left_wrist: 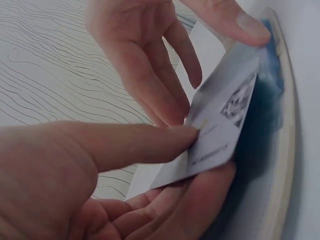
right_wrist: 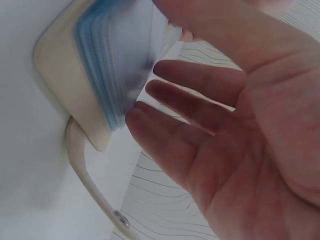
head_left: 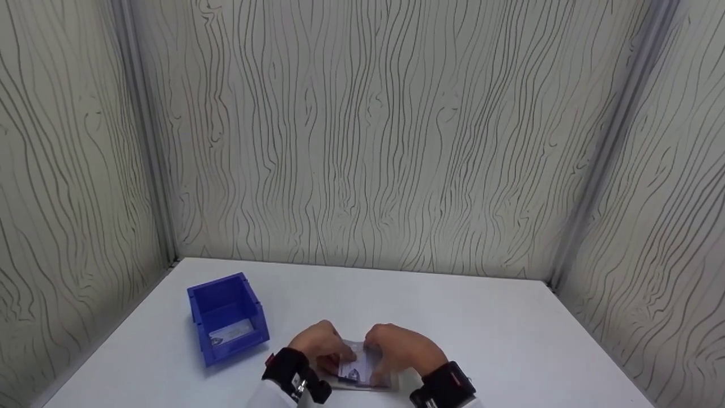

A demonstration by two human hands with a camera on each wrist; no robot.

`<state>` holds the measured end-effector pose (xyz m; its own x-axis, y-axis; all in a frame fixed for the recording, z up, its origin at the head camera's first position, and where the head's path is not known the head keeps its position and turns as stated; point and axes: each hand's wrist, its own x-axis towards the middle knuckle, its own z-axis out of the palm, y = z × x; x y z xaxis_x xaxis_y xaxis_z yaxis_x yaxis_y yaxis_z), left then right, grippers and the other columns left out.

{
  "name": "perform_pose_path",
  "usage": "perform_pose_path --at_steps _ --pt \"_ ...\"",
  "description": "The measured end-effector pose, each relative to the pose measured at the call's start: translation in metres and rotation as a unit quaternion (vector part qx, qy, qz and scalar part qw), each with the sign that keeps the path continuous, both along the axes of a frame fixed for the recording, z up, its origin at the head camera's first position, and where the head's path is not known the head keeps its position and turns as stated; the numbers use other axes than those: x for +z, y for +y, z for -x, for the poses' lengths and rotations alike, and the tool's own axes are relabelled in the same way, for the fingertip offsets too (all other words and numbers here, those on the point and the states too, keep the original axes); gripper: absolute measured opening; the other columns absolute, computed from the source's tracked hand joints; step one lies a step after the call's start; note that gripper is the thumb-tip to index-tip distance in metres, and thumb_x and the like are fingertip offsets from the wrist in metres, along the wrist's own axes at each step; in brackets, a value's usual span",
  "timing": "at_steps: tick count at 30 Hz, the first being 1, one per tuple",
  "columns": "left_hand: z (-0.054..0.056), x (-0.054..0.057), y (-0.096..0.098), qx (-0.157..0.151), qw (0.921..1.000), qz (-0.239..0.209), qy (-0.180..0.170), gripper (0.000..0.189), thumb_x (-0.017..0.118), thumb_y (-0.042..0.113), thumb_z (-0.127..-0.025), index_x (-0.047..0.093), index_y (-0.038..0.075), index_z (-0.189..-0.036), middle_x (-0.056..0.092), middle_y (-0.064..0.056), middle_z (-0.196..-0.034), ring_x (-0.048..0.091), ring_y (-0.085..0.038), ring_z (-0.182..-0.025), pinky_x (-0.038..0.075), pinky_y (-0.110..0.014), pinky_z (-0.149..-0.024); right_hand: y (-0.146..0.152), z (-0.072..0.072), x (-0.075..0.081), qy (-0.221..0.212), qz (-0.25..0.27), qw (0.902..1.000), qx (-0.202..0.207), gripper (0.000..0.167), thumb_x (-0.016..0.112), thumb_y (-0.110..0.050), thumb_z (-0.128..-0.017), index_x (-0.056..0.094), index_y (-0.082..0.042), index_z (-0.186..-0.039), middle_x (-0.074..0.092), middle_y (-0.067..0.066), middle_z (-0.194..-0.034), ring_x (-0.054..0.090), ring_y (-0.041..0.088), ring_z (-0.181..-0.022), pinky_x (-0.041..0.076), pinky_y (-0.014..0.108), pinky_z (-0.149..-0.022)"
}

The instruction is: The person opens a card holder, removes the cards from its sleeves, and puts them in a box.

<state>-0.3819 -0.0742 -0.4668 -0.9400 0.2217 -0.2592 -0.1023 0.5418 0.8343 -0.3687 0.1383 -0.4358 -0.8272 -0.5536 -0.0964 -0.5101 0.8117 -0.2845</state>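
My left hand (head_left: 320, 343) pinches a white card (left_wrist: 215, 125) between thumb and fingers. The card carries a diamond picture and small print, and it is tilted over a card holder (right_wrist: 62, 62). That holder is a cream-covered booklet with a stack of clear, bluish plastic sleeves (right_wrist: 97, 60), lying on the table. Across it, my right hand (head_left: 408, 347) has its thumb at the edge of the sleeves. Its other fingers (right_wrist: 195, 95) are extended and loosely bent, tips close to the sleeve edges. A strap (right_wrist: 85, 172) with a metal snap sticks out from the cover.
A blue plastic bin (head_left: 235, 348) stands on the white table (head_left: 453, 306) to the left of my hands. Inside it lies a white card (head_left: 231, 331). Wood-grain patterned panels (head_left: 362, 141) rise behind the table and on both sides.
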Motion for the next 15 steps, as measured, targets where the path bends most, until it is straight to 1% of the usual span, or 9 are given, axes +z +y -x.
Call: perform_pose_path --at_steps 3,7,10,15 --pt "-0.0020 -0.0002 0.0027 0.004 0.9999 0.011 0.012 0.021 0.093 0.019 -0.080 0.080 0.003 -0.083 0.076 -0.008 -0.073 0.069 -0.015 -0.061 0.054 -0.023 -0.056 0.0005 0.0005 -0.0007 -0.006 0.005 1.0000 -0.005 0.045 0.100 -0.024 -0.069 0.083 -0.013 -0.110 0.074 -0.010 -0.098 0.057 0.001 -0.081 0.054 0.023 -0.076" --pt "-0.0026 0.0002 0.0060 0.002 0.9999 0.009 0.010 0.019 0.091 0.016 -0.082 0.079 0.002 -0.086 0.078 -0.009 -0.076 0.073 -0.017 -0.066 0.057 -0.024 -0.060 -0.0004 0.0016 -0.0019 -0.008 0.009 0.9999 0.001 0.038 0.099 -0.022 -0.069 0.084 -0.015 -0.104 0.072 -0.010 -0.090 0.055 0.001 -0.075 0.051 0.022 -0.071" --pt "-0.0020 0.0006 0.0066 0.000 1.0000 0.004 -0.001 0.018 0.089 0.013 -0.084 0.077 0.001 -0.091 0.078 -0.011 -0.080 0.074 -0.019 -0.070 0.059 -0.026 -0.063 -0.0004 0.0022 -0.0033 -0.011 0.006 0.9999 -0.003 0.037 0.099 -0.023 -0.069 0.084 -0.016 -0.103 0.071 -0.012 -0.090 0.055 0.001 -0.075 0.050 0.022 -0.071" --pt "-0.0010 0.0038 0.0032 -0.009 1.0000 -0.002 0.003 0.016 0.085 0.010 -0.082 0.075 0.001 -0.090 0.075 -0.011 -0.080 0.070 -0.018 -0.067 0.057 -0.025 -0.061 0.0008 0.0043 -0.0044 -0.020 0.007 0.9997 -0.010 0.037 0.099 -0.024 -0.070 0.084 -0.016 -0.102 0.071 -0.012 -0.089 0.055 0.002 -0.074 0.049 0.023 -0.068"
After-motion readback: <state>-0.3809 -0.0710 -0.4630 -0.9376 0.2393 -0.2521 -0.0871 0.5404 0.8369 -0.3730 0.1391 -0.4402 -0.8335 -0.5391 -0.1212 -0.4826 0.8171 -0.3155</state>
